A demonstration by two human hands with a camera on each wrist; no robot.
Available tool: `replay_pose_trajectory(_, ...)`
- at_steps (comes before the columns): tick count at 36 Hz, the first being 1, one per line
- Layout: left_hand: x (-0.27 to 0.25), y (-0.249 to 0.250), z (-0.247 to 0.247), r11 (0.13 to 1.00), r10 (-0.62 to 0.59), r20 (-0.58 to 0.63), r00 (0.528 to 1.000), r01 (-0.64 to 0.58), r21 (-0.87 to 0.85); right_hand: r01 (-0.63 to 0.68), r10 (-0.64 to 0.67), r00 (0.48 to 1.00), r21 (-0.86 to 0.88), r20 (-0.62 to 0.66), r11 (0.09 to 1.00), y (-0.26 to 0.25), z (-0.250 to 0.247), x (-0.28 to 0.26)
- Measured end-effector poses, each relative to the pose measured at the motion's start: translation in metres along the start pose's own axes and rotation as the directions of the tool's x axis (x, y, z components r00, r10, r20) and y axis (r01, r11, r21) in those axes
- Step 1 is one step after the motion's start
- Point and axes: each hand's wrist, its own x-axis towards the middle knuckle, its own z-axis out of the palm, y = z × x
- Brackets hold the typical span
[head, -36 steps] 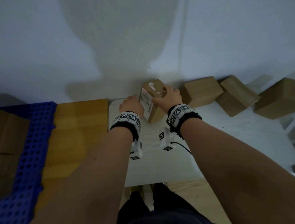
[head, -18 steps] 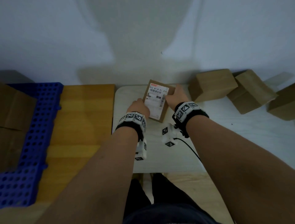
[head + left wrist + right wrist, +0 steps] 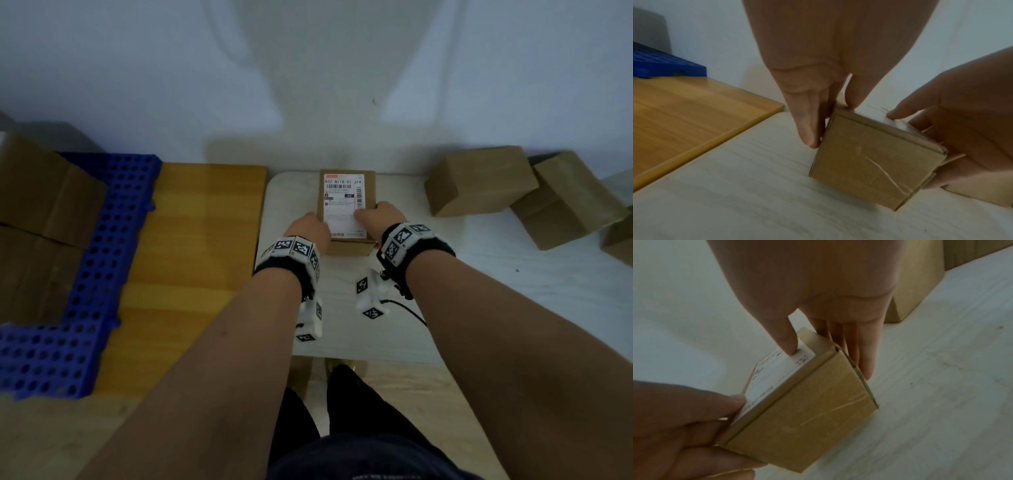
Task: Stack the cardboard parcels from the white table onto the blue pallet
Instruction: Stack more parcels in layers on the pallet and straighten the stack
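Observation:
A small cardboard parcel (image 3: 344, 205) with a white shipping label on top lies on the white table (image 3: 479, 291) near its left end. My left hand (image 3: 308, 228) holds its left side, fingers (image 3: 807, 129) down the side wall and thumb on the top edge. My right hand (image 3: 380, 216) holds the right side, thumb on the label and fingers (image 3: 863, 361) down the wall. In the wrist views the parcel (image 3: 873, 160) (image 3: 807, 410) shows its taped near face. The blue pallet (image 3: 102, 260) lies at the far left with larger parcels (image 3: 44, 212) on it.
A wooden tabletop (image 3: 191, 246) lies between the white table and the pallet. Three more cardboard parcels (image 3: 479, 181) (image 3: 565, 202) (image 3: 620, 236) sit at the back right of the white table, against the wall. My legs stand at the table's front edge.
The parcel went from standing tilted by the wall to lying flat with its label up, then turned square to me. Both hands stayed on it.

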Motion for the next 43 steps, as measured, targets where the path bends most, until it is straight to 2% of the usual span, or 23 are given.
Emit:
replay_pose_trajectory(9,-0.038,-0.046,-0.042,0.996,-0.003,-0.152,0.988,-0.01,-0.088,0.181,-0.185,0.982,-0.072,-0.046,0.981,-0.043,0.03,-0.045)
replay_pose_trajectory(17,-0.098,-0.125,-0.086,0.983,-0.004,-0.253,0.967,-0.042,-0.178,0.297,-0.304,0.947,-0.081,-0.104,0.951,-0.081,0.1,-0.111)
replay_pose_trajectory(30,-0.224,-0.291,-0.145,0.969,0.018,-0.493,0.87,-0.137,-0.207,0.495,-0.502,0.839,-0.09,-0.209,0.864,-0.133,0.234,-0.255)
replay_pose_trajectory(37,-0.26,-0.339,-0.175,0.966,0.039,-0.582,0.813,-0.181,-0.187,0.532,-0.542,0.811,-0.107,-0.222,0.84,-0.163,0.268,-0.305)
replay_pose_trajectory(43,-0.254,-0.358,-0.202,0.964,0.022,-0.609,0.793,-0.179,-0.198,0.56,-0.569,0.786,-0.109,-0.241,0.821,-0.194,0.286,-0.313)
